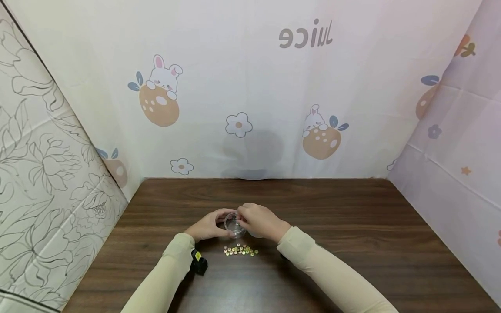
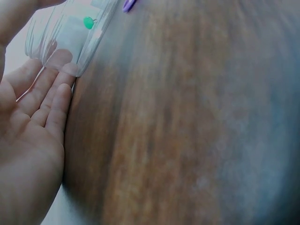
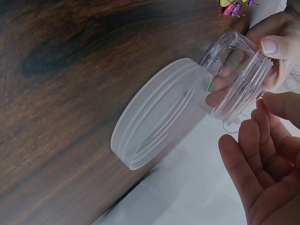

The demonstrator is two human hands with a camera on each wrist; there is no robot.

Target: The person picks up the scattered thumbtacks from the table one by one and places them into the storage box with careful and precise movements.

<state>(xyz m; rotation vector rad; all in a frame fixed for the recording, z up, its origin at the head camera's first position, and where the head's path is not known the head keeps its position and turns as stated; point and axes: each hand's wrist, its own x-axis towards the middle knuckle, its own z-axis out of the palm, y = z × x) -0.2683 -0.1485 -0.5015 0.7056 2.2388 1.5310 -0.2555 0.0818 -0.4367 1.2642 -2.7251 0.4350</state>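
Note:
A small clear plastic jar stands on the table with its mouth up. My left hand holds it from the left, thumb in front and fingers curving behind. Inside, a green thumbtack shows through the wall. Above the jar's mouth, my right hand pinches a small purple thumbtack between thumb and forefinger; only an edge of it shows. Several coloured thumbtacks lie loosely grouped in front of the jar. Beside the jar rests its translucent screw lid, mostly covered by my right hand in the head view.
The dark wood table reaches back to a printed curtain, with another curtain along the left side. A black device with a yellow label sits at my left wrist.

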